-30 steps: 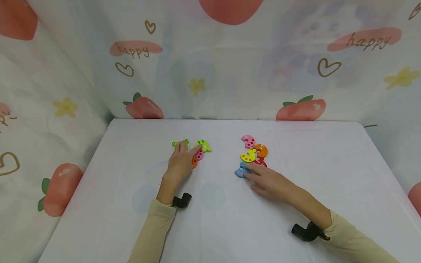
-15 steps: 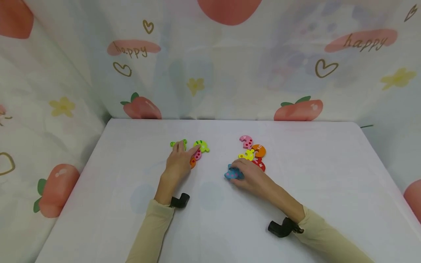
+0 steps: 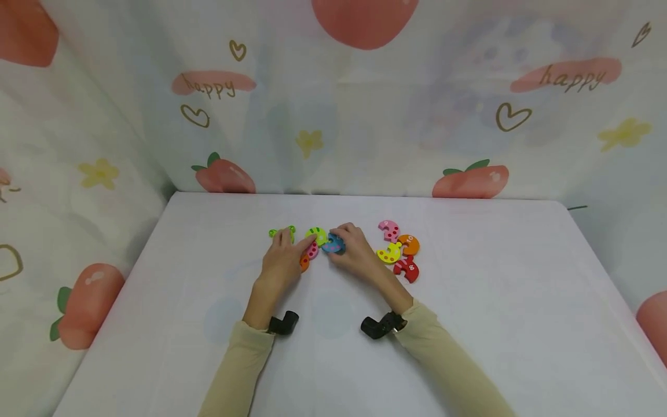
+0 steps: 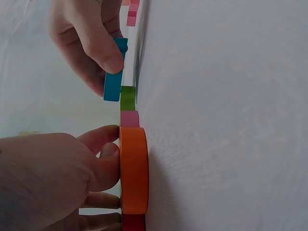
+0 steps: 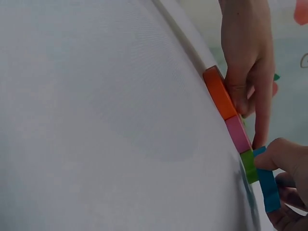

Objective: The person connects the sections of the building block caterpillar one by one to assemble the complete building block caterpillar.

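My right hand (image 3: 359,252) pinches a blue spotted puzzle piece (image 3: 333,244) between thumb and fingers. In the left wrist view the blue piece is raised slightly above a row of pieces lying flat. My left hand (image 3: 280,260) rests its fingertips on that row, fingers spread and fairly straight. The row includes a striped green piece (image 3: 316,236), a pink piece (image 3: 312,251), an orange piece (image 4: 134,171) and a red piece (image 4: 134,222). Another green piece (image 3: 273,233) shows past the left fingertips; the hand hides part of the row.
On the right lies a loose group: a pink piece (image 3: 389,230), an orange numbered piece (image 3: 411,245), a yellow piece (image 3: 388,254) and a red piece (image 3: 409,270). The white table (image 3: 495,324) ends at a printed curtain (image 3: 354,127) behind.
My right hand has taken hold of the blue piece beside the right-hand group and carried it left to the striped green piece. The left hand has stayed in place.
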